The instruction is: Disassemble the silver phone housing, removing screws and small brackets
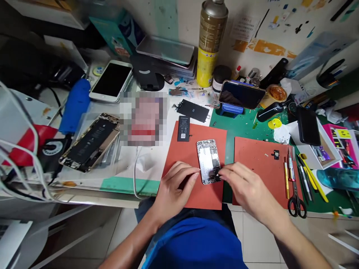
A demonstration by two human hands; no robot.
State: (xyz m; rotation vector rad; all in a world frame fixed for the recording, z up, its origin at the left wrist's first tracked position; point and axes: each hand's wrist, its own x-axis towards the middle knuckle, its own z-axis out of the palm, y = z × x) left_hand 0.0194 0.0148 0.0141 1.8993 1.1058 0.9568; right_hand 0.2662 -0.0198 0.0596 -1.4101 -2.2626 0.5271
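Silver opened phone shell (209,161) lies on the red mat (193,149) near the desk's front edge; left hand (174,188) steadies its side with curled fingers, right hand (244,186) pinches at its lower corner.

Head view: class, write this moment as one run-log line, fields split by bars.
left hand steadies opened phone shell | right hand fingers at its lower edge | shell on red mat | scissors to right
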